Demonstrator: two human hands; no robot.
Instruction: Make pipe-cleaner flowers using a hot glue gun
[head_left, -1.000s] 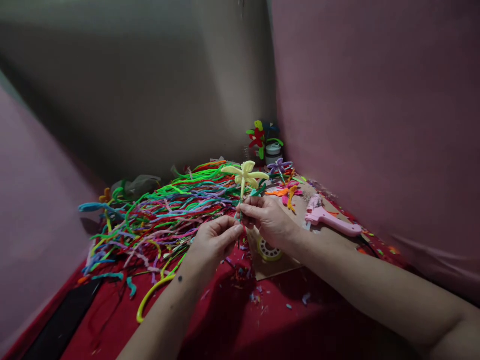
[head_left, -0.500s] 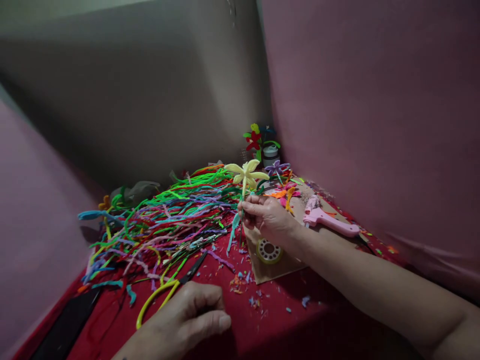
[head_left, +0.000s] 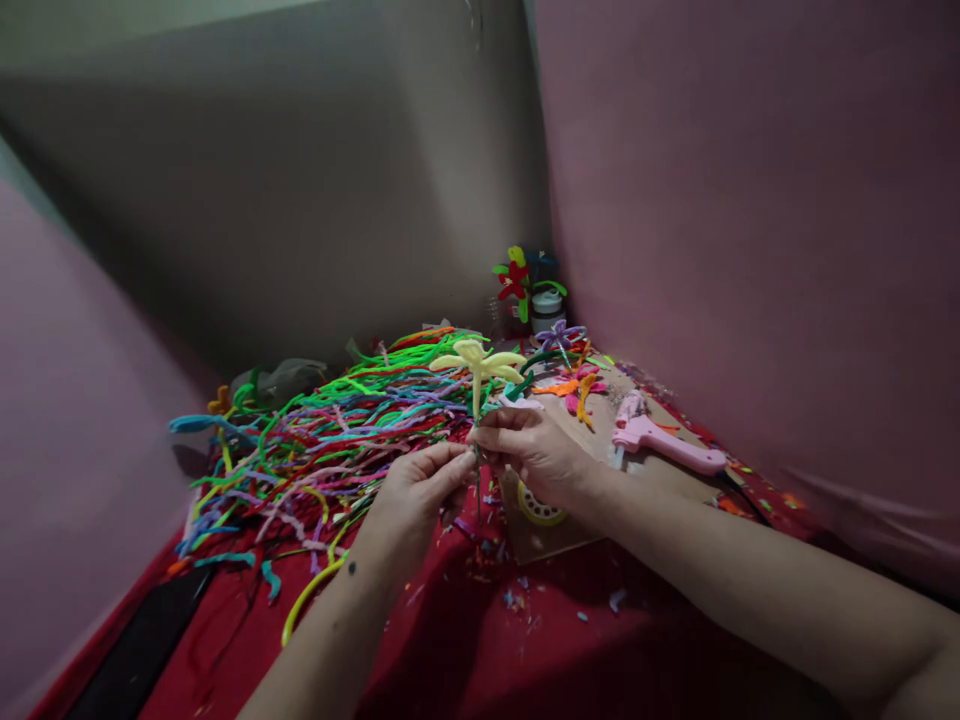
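A pale yellow pipe-cleaner flower [head_left: 480, 368] stands upright on a thin, dark stem in front of me. My right hand [head_left: 534, 452] pinches the stem just below the petals. From the other side, my left hand [head_left: 424, 485] closes its thumb and forefinger on the stem slightly lower down. The stem's lower end sticks out beneath both hands. Under my left forearm lie scissors, of which a yellow handle [head_left: 307, 592] shows; their blades are hidden.
Many coloured pipe cleaners [head_left: 330, 430] spread over the red cloth [head_left: 540, 650]. At right are a pink glue gun [head_left: 667, 440], a roll of tape [head_left: 538, 508] on cardboard [head_left: 551, 545], and orange and pink petals [head_left: 577, 388]. Finished flowers [head_left: 514, 280] stand by the wall.
My left hand has risen from the cloth beside the scissors to the flower's stem and pinches it. The flower has shifted slightly left and down, its head tipped differently.
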